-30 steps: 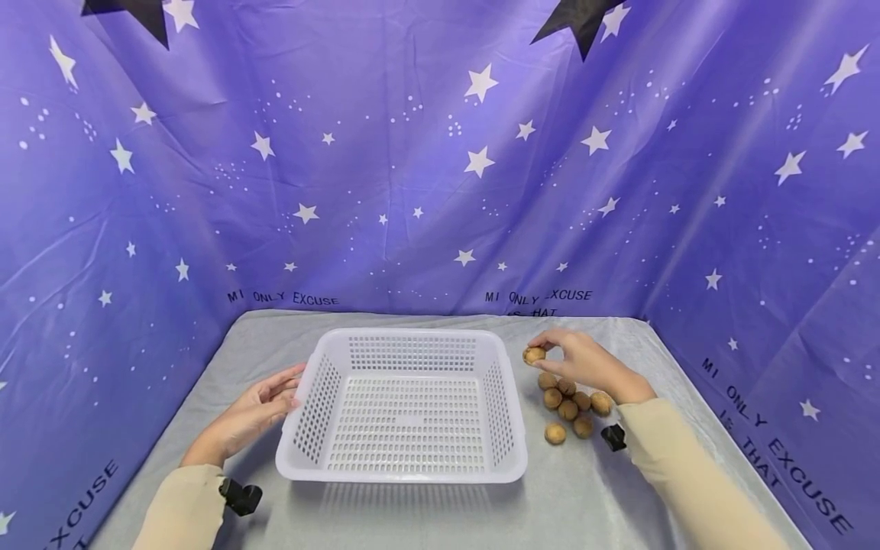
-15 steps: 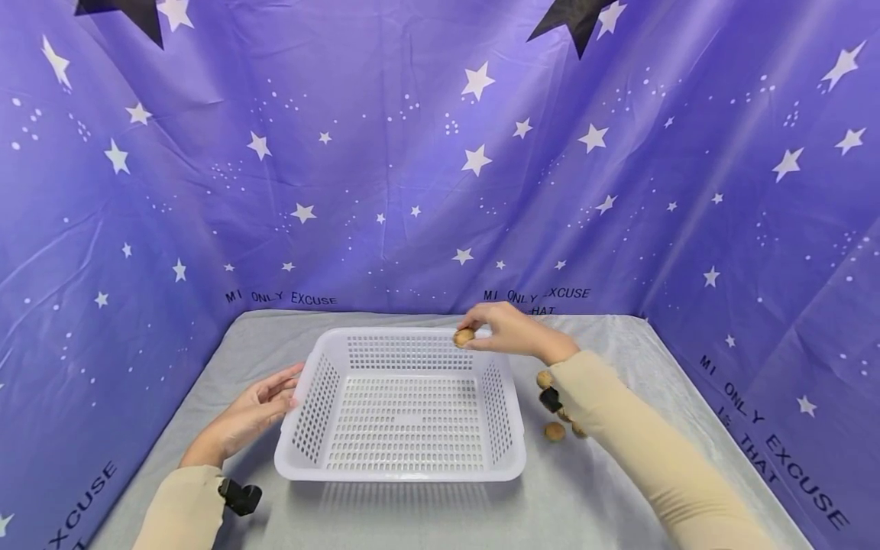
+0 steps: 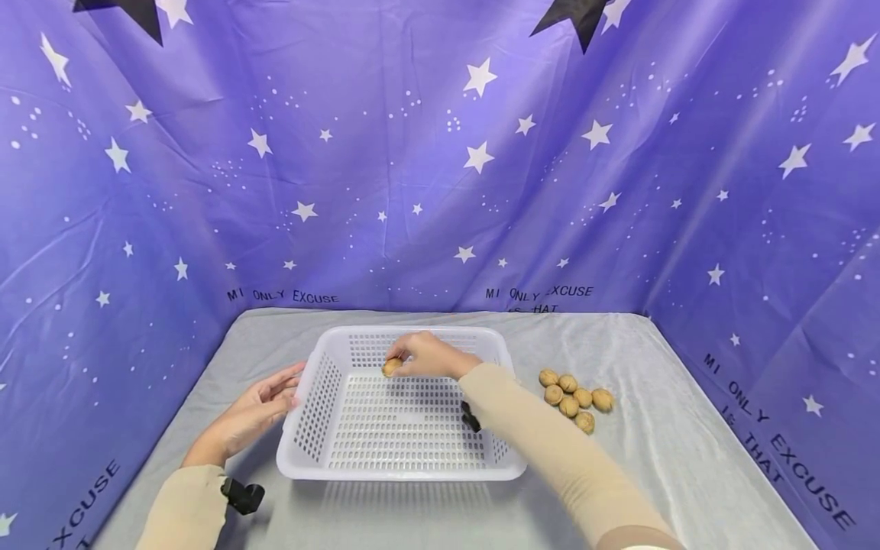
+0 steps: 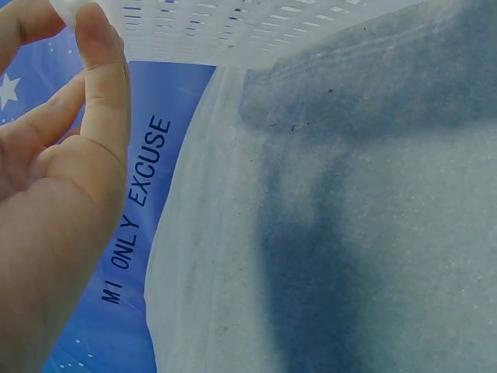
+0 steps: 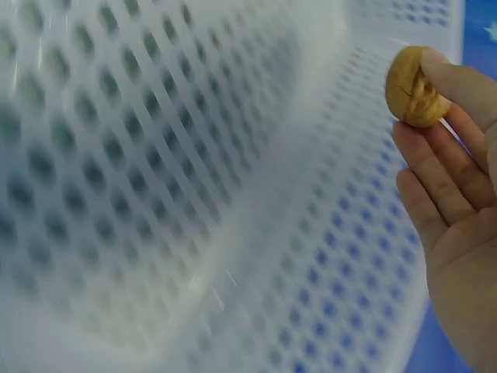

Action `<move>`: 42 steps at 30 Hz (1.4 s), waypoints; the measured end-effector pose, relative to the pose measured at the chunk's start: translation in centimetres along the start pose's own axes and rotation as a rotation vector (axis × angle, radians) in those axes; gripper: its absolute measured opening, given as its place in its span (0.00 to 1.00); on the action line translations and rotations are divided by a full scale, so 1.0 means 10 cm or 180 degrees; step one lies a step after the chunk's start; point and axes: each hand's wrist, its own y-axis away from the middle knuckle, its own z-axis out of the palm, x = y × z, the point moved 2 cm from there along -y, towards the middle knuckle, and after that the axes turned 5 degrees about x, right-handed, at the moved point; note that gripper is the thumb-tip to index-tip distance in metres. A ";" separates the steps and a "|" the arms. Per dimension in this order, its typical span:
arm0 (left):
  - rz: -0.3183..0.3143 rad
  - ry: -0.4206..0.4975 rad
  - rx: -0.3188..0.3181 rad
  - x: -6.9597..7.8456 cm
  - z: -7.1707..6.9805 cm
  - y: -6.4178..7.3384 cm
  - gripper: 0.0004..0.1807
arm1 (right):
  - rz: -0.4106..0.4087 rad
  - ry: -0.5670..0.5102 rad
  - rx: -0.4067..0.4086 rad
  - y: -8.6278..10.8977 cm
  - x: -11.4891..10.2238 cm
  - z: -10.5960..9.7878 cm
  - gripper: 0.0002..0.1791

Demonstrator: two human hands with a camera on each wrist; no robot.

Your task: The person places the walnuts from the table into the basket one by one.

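My right hand (image 3: 428,356) is inside the white plastic basket (image 3: 402,474), over its far half. Between thumb and fingertips it pinches a tan, wrinkled walnut (image 3: 392,367); in the right wrist view this walnut (image 5: 415,87) shows its seam, with the basket's perforated wall behind. At the basket's left side, my left hand (image 3: 250,412) pinches the rim. The left wrist view has the left thumb (image 4: 101,85) at the rim, with the fingers partly out of frame. Several more walnuts (image 3: 568,406) lie in a loose cluster right of the basket, beside the right sleeve.
A grey cloth (image 3: 687,428) covers the table. Purple star-printed curtains (image 3: 385,168) enclose it at the back and both sides. The right forearm (image 3: 550,451) crosses over the basket's right rim. Each wrist carries a small black camera (image 3: 242,496).
My right hand has carried the walnut leftward from beside the cluster, over the basket's far right rim, and down inside it. The left hand has stayed at the rim.
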 end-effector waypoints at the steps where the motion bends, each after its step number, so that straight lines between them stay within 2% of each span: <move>1: 0.0005 0.0008 -0.0009 0.00 0.00 0.00 0.38 | 0.0020 0.0016 -0.0001 -0.03 0.00 0.07 0.18; 5: 0.0013 -0.0005 -0.0015 0.00 0.00 -0.01 0.38 | 0.0103 0.0031 0.0044 -0.15 -0.02 0.30 0.17; 9: 0.0027 -0.0061 -0.0024 0.01 0.00 -0.02 0.38 | 0.0182 0.0063 0.0094 -0.22 -0.03 0.44 0.16; 14: 0.0037 -0.0062 -0.0048 0.01 0.00 -0.03 0.37 | 0.0216 0.0211 0.0143 -0.26 -0.03 0.54 0.16; 19: 0.0027 -0.0046 -0.0016 0.02 0.00 -0.03 0.37 | 0.0240 0.0140 0.0151 -0.25 -0.02 0.55 0.18; 25: -0.0012 -0.0074 0.0028 0.00 0.00 -0.03 0.37 | 0.0371 0.0034 0.0033 -0.20 -0.07 0.44 0.26; 29: -0.0048 -0.0130 0.0064 -0.01 0.00 -0.02 0.38 | 0.0354 0.0021 -0.0042 -0.16 -0.14 0.28 0.25; 34: -0.0067 -0.0109 0.0073 -0.02 0.00 0.00 0.37 | 0.0208 -0.0011 -0.0106 -0.13 -0.21 0.03 0.24; 42: -0.0050 -0.0114 0.0069 -0.03 -0.01 0.01 0.37 | 0.0194 0.0010 -0.0100 0.03 -0.17 -0.34 0.24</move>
